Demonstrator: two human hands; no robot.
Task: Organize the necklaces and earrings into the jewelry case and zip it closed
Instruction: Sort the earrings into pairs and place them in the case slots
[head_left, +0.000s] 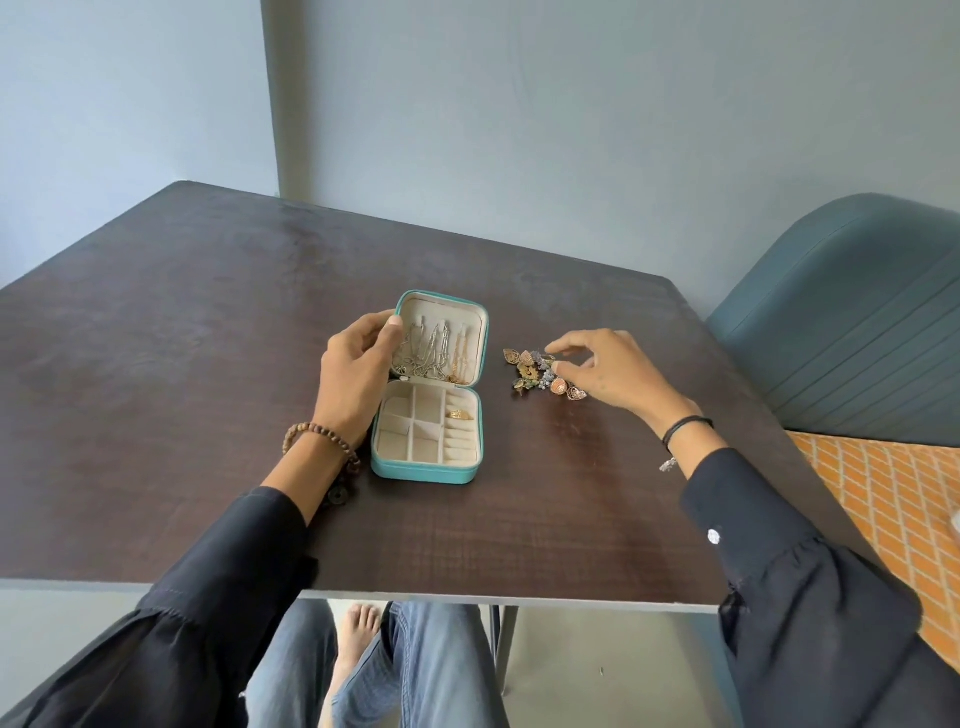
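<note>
Matt dark wood-grain table (208, 364); jewelry case (423, 470) smooth teal outside, cream velvety lining.

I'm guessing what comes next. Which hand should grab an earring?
Probably the right hand: it hovers at the pile of earrings, just right of the case. The left hand is busy holding the open lid.

Home room, dark wood table (208, 364), teal padded chair (857, 322), blue-grey walls (571, 104)

Teal jewelry case (423, 470), cream inside; dark brown table (182, 338); orange herringbone floor (893, 499)
</note>
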